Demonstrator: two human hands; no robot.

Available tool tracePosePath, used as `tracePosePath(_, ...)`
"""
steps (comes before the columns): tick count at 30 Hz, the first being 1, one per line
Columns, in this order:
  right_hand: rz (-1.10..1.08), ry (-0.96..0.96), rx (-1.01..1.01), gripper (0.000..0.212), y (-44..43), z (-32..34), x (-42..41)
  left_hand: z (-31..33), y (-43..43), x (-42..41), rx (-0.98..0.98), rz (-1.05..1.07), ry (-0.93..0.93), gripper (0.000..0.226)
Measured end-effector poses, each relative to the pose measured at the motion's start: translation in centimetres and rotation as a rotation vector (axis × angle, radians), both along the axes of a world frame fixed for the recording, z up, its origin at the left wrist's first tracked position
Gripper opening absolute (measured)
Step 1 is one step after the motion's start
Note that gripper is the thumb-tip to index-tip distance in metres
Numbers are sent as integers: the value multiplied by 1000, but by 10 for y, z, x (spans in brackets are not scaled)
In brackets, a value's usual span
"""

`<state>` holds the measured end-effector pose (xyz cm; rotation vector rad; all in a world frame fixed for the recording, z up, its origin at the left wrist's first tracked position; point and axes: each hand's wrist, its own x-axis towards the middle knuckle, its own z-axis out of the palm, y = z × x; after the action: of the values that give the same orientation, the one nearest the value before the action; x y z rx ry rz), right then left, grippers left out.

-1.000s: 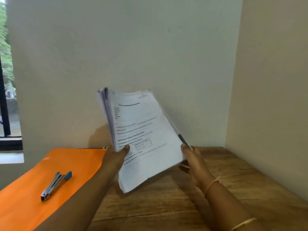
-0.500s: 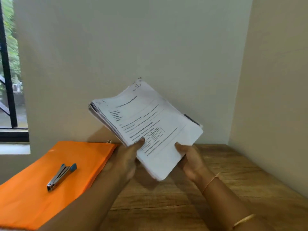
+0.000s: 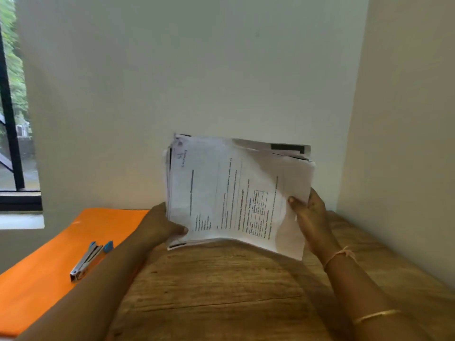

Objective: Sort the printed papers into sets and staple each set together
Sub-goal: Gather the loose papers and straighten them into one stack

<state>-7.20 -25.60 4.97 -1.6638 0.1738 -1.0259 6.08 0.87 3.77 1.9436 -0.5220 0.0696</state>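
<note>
Papers form one thick stack, held upright over the wooden table close to the wall, with the printed lines running vertically. Whether the lower edge touches the table cannot be determined. Left hand pinches the lower left edge: thumb on the front sheet, other fingers hidden behind. Right hand pinches the right edge likewise, thumb in front, fingers out of sight behind. Stapler lies on the orange folder, left of the left forearm, well apart from the stack.

A wooden table carries an orange folder along its left side.
</note>
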Motion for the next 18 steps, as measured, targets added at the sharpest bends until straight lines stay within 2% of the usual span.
tracePosePath(3, -5, -65, -4, 26, -3, 5, -3, -1, -4, -1, 27, 36, -32, 56)
tracePosePath(8, 63, 17, 41, 26, -16, -11, -5, 7, 1, -9, -150, -104, 29, 82)
tracePosePath(12, 86, 63, 132, 30, -25, -24, 0, 2, -2, -14, -199, -89, 4, 67)
tracePosePath(18, 73, 34, 165, 22, -25, -23, 4, 5, -1, -14, -207, -182, 80, 80)
